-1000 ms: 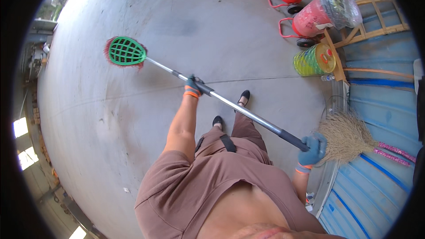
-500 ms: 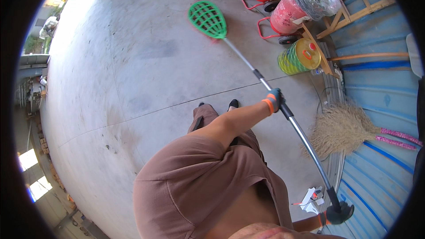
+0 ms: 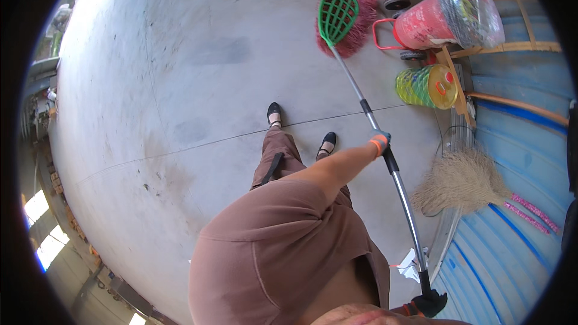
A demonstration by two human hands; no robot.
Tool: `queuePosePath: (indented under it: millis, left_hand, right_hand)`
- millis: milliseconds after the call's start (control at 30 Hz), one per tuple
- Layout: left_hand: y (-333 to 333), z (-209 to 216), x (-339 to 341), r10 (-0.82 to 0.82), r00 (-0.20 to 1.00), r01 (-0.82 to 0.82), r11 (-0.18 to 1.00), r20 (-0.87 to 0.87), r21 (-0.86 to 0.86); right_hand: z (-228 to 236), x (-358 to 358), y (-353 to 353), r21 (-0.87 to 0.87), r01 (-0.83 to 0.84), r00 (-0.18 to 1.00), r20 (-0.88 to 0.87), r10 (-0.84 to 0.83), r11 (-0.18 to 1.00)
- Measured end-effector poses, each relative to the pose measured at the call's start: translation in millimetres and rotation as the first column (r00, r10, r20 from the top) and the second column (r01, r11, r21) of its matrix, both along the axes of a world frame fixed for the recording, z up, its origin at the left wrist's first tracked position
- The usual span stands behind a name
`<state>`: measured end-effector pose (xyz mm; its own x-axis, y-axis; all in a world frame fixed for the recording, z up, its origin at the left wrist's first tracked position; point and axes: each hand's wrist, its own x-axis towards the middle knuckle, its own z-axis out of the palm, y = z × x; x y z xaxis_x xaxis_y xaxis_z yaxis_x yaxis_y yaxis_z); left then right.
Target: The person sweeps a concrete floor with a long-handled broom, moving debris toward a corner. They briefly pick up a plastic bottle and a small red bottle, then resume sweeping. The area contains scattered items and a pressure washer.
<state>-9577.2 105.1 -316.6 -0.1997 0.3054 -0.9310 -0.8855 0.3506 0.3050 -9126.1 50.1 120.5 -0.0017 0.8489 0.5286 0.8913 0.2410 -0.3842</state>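
Observation:
I hold a long-handled dust mop (image 3: 407, 207) with both gloved hands. Its green lattice head (image 3: 339, 15) lies over a pinkish-red fringe (image 3: 361, 33) on the concrete floor, far ahead and close to a red wheeled cylinder. My left hand (image 3: 382, 142), in a grey-blue glove with an orange cuff, is closed round the middle of the metal pole, by its black grip. At the bottom right, my right hand (image 3: 428, 304) in a dark glove is wrapped round the pole's black end. Part of the fringe is hidden beneath the lattice.
To the right stand two red wheeled cylinders (image 3: 424, 27), one wrapped in clear plastic, and a yellow-green drum (image 3: 426, 86). Straw brooms (image 3: 460, 183) lean at the blue corrugated wall (image 3: 518, 144). My shoes (image 3: 274, 114) are on the floor.
The mop head has swung right, toward the red cylinders, and more of its fringe shows. Both hands keep their hold; the right one sits further left. My feet show more fully.

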Motion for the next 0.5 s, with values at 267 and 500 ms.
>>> queuePosePath:
  millis: [267, 500]
  left_hand:
    - [-187, -52, -269, 0.381, 0.923, -0.381, 0.925, -0.053, 0.013]
    - [-453, -100, -449, 0.828, 0.56, -0.821, 0.56, 0.037, -0.113]
  right_hand:
    - [-63, -328, -31, -0.037, -0.695, 0.568, 0.583, 0.58, 0.718]
    - [-147, -551, -103, -0.435, -0.618, 0.665, -0.733, 0.141, 0.655]
